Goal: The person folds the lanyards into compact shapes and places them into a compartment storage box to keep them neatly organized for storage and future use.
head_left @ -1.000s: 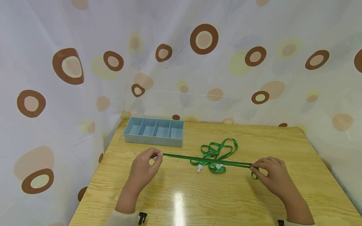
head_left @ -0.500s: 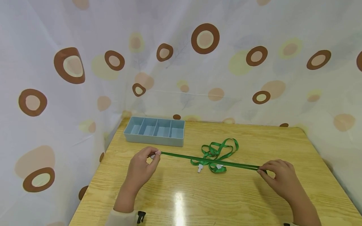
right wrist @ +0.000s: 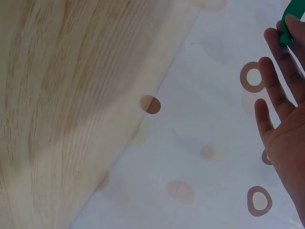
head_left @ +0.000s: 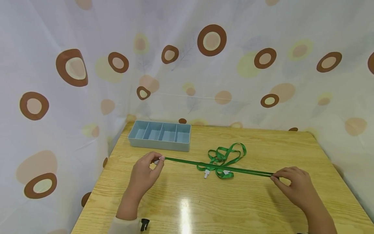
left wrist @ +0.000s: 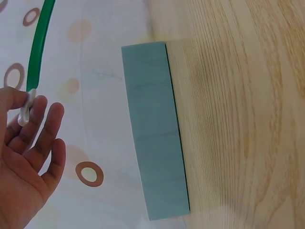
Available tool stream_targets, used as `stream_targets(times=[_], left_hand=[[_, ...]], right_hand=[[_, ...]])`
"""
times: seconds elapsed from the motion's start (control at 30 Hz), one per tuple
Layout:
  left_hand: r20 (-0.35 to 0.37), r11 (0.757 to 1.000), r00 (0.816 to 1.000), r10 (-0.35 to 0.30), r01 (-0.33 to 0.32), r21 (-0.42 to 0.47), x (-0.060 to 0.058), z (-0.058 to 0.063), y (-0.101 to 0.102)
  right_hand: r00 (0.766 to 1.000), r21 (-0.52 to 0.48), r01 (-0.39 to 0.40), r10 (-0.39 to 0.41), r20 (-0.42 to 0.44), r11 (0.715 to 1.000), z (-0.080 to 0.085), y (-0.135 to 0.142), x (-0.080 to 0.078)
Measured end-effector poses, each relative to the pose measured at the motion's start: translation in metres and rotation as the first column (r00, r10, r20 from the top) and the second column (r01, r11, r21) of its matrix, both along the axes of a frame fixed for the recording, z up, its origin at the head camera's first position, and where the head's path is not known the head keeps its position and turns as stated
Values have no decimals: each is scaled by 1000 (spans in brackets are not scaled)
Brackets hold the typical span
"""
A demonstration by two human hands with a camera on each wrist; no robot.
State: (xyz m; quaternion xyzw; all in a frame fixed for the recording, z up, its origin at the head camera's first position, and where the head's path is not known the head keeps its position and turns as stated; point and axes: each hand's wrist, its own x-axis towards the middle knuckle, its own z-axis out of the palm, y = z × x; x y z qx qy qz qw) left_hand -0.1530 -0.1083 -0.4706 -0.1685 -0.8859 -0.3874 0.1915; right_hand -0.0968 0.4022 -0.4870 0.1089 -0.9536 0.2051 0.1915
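A green lanyard (head_left: 187, 161) is stretched nearly straight between both hands above the table, its strap doubled. My left hand (head_left: 145, 172) pinches its white plastic clip (left wrist: 26, 109) between thumb and forefinger; the other fingers are loosely bent in the left wrist view. At the strap's other end, my right hand (head_left: 295, 185) pinches the green loop (right wrist: 286, 38) between thumb and fingertip. Beneath the taut strap, more green lanyards (head_left: 230, 156) lie in a loose tangle. Two white clips show there, one of them a white clip (head_left: 206, 174) at the near left of the heap.
A light blue tray (head_left: 159, 144) with several compartments stands at the back left of the wooden table (head_left: 233, 208), behind my left hand. A patterned curtain (head_left: 181, 71) rises along the back and sides.
My right hand has moved right and slightly toward me, drawing the lanyard out longer; the small loop hanging by it is gone from sight. My left hand has shifted slightly left.
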Motion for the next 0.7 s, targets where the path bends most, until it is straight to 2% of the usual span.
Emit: stream_targets(times=[0.2, 0.43, 0.7], left_hand=[[0, 1000, 1000, -6, 6, 6, -2, 0, -2], [32, 999, 999, 19, -20, 30, -3, 0, -9], [73, 997, 997, 21, -26, 68, -2, 3, -14]], right_hand=[[998, -24, -33, 32, -59, 999, 2, 3, 2], [999, -145, 11, -3, 53, 989, 7, 4, 11], [1000, -245, 2, 6, 30, 970, 9, 4, 13]])
